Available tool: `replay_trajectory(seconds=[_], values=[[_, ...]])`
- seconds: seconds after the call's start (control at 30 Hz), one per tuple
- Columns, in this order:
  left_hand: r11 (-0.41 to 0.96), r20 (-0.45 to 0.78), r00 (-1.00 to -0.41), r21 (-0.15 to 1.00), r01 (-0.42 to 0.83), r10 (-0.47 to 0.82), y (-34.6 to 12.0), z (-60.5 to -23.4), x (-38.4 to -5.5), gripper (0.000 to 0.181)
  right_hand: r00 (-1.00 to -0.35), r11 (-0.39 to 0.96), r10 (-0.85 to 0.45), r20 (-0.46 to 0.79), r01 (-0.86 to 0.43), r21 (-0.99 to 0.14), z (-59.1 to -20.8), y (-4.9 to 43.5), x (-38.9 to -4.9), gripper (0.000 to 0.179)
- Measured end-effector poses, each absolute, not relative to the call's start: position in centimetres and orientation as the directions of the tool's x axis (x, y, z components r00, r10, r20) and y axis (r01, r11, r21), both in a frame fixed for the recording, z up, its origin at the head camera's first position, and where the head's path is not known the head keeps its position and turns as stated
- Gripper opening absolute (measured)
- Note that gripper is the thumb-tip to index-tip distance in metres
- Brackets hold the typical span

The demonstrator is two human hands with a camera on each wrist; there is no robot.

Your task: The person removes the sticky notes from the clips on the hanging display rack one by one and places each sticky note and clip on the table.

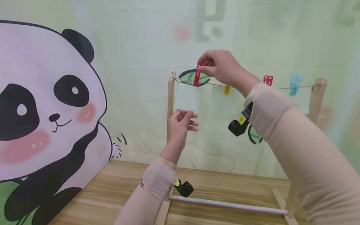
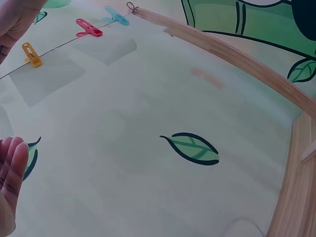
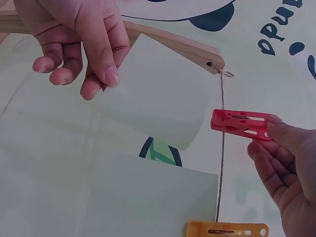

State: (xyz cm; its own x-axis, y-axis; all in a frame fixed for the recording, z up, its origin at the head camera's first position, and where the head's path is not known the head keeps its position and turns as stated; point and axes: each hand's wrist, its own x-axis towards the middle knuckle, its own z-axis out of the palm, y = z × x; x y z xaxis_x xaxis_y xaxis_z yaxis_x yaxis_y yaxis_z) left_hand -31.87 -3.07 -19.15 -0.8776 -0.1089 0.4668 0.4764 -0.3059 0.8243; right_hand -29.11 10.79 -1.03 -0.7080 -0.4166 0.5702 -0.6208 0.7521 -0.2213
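Observation:
My right hand (image 1: 225, 64) pinches the handle end of a red clothespin (image 1: 197, 76) at the left part of the string. In the right wrist view that clothespin (image 3: 239, 123) lies across the string (image 3: 221, 173). Below it is a pale sheet of paper (image 1: 185, 98); its top edge looks apart from the clothespin in the right wrist view. My left hand (image 1: 181, 126) is at the sheet's lower end, thumb and forefinger pinching the edge of the paper (image 3: 158, 89), other fingers loose.
A yellow clothespin (image 1: 227, 90), another red one (image 1: 268, 80) and a blue one (image 1: 294, 84) sit along the string, with pale sheets below. Wooden posts (image 1: 170, 97) hold the string's ends. A white rod (image 1: 230, 204) joins the stand's feet on the wooden table (image 1: 112, 187).

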Motion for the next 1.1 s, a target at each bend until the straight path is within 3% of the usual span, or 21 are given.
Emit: replay_trajectory(seconds=[0.57, 1.1], values=[[-0.268, 0.454, -0.886, 0.846, 0.462, -0.092, -3.27, -19.66, -31.9, 0.014, -0.671, 0.714, -0.389, 0.631, -0.652, -0.254, -1.14, 11.12, -28.55, 0.031], [-0.202, 0.528, -0.848, 0.825, 0.527, -0.055, -3.9, -20.03, -31.37, 0.013, -0.645, 0.675, -0.382, 0.662, -0.684, -0.276, -1.45, 11.64, -28.23, 0.034]])
